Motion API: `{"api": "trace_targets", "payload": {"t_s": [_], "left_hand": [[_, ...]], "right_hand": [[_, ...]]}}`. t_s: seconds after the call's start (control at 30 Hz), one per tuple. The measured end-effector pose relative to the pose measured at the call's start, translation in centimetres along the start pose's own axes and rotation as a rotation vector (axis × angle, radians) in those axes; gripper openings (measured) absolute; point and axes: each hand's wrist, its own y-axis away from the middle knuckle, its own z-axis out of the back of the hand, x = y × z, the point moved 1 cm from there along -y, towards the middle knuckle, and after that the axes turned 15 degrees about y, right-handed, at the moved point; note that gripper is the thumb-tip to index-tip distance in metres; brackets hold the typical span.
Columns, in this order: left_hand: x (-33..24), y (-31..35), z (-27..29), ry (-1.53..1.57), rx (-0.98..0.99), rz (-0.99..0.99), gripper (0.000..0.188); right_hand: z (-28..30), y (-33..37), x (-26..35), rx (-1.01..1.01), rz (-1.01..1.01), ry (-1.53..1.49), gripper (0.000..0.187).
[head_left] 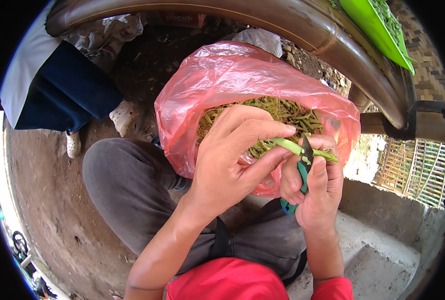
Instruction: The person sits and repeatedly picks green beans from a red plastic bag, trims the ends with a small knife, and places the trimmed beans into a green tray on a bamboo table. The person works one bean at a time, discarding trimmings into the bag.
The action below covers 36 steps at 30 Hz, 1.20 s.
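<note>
My left hand (232,155) pinches one end of a slender green pod (288,145), which looks like a bean, between thumb and fingers. My right hand (315,185) grips a small knife (302,175) with a dark blade and a teal handle. Its blade crosses the pod, and my right thumb and forefinger are close around the pod's other end. Fingers cover part of the handle. Below and beyond my hands, a pink plastic bag (242,65) gapes wide, holding a heap of green and brownish plant pieces (297,117).
A bent bamboo beam (262,22) arches across the far side. At upper right, a bright green tray (377,35) holds small green pieces. Another person's legs (67,90) are at left, in pale clogs. My bent knee (117,185) lies beside the bag; a concrete step (377,270) is at lower right.
</note>
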Motion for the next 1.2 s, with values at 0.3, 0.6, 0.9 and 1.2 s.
{"api": "trace_targets", "payload": {"t_s": [0.3, 0.6, 0.9, 1.2], "left_hand": [[-1.2, 0.4, -0.1, -0.380, -0.073, -0.267, 0.041], [-1.0, 0.2, -0.4, -0.036, -0.084, -0.171, 0.027], [-0.9, 0.9, -1.2, 0.330, -0.175, -0.054, 0.025], [-0.5, 0.8, -1.1, 0.628, -0.150, -0.051, 0.032]], "right_hand": [[-0.4, 0.3, 0.0, -0.026, -0.007, 0.011, 0.031], [-0.5, 0.1, 1.0, 0.011, -0.149, 0.015, 0.036], [1.4, -1.0, 0.9, -0.134, -0.286, -0.085, 0.027], [3.8, -2.9, -0.1, -0.199, -0.195, 0.787, 0.078]]}}
